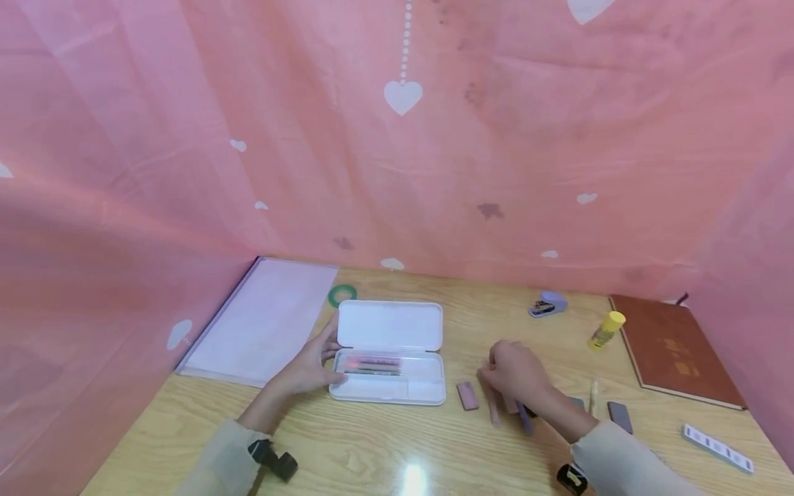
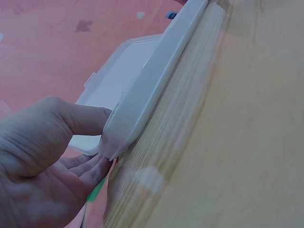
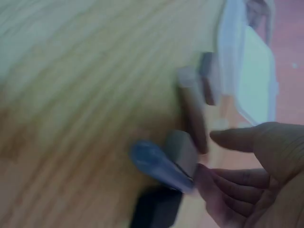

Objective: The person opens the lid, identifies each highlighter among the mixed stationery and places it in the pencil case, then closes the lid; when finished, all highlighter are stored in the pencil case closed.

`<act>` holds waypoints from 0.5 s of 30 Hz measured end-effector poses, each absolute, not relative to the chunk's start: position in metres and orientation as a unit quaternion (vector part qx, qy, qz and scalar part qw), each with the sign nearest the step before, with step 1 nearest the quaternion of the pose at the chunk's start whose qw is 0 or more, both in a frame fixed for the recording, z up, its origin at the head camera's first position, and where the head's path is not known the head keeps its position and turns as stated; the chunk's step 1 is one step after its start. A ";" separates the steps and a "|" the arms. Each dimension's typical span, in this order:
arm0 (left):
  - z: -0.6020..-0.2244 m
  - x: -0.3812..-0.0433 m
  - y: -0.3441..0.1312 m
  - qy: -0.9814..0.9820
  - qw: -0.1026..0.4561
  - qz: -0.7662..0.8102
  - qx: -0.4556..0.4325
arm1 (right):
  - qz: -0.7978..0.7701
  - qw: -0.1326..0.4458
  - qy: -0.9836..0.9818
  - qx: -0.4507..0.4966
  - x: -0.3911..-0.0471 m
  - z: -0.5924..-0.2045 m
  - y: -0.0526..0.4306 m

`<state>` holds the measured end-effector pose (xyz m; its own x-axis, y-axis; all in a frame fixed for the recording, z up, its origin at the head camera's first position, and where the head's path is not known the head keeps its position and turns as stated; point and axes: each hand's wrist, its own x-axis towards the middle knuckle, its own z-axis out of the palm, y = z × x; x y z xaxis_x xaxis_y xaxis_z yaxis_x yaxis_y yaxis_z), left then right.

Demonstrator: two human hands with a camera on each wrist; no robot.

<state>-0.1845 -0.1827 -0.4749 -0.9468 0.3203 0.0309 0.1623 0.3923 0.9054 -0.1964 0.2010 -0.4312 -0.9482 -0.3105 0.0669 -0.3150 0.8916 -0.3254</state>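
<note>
A white pencil case (image 1: 391,324) lies with its lid folded back, and several slim pencils (image 1: 373,364) rest in its rear compartment. My left hand (image 1: 307,365) grips the case's left end, thumb at the front edge and fingers behind, as the left wrist view shows. My right hand (image 1: 517,375) is low over a cluster of small items, thumb and fingers apart in the right wrist view. Nearest its fingertips are a pinkish stick (image 3: 194,111), a pale block (image 3: 182,151) and a blue-purple pen-like thing (image 3: 159,164), all blurred. A pink eraser-like block (image 1: 468,396) lies beside the case.
Behind the right hand stand a lavender stapler (image 1: 548,304) and a yellow glue stick (image 1: 606,331). A brown notebook (image 1: 676,351), dark grey block (image 1: 620,417) and pale strip (image 1: 717,448) lie right. Green tape (image 1: 342,295) and a white folder (image 1: 267,317) lie left.
</note>
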 end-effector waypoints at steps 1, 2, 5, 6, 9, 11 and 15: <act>-0.475 -0.185 -0.183 0.831 0.073 0.532 0.145 | 0.164 0.006 -0.975 0.152 -0.197 -0.433 0.200; -0.475 -0.185 -0.183 0.831 0.070 0.531 0.147 | 0.158 0.005 -0.977 0.144 -0.197 -0.434 0.198; -0.476 -0.185 -0.182 0.837 0.063 0.523 0.146 | 0.155 -0.001 -0.980 0.123 -0.198 -0.435 0.195; -0.476 -0.185 -0.182 0.837 0.063 0.523 0.146 | 0.156 -0.003 -0.981 0.118 -0.199 -0.434 0.194; -0.476 -0.186 -0.182 0.835 0.063 0.526 0.150 | 0.170 -0.002 -0.978 0.120 -0.200 -0.430 0.194; -0.477 -0.186 -0.182 0.833 0.062 0.529 0.150 | 0.186 0.003 -0.974 0.130 -0.201 -0.425 0.194; -0.478 -0.185 -0.183 0.833 0.061 0.530 0.148 | 0.218 0.008 -0.963 0.158 -0.203 -0.411 0.197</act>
<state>-0.1855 -0.1828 -0.4785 -0.9488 0.3110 0.0548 0.1816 0.3955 0.9003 -0.2030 0.1968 -0.4112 -0.9499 -0.3012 0.0841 -0.3080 0.8551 -0.4171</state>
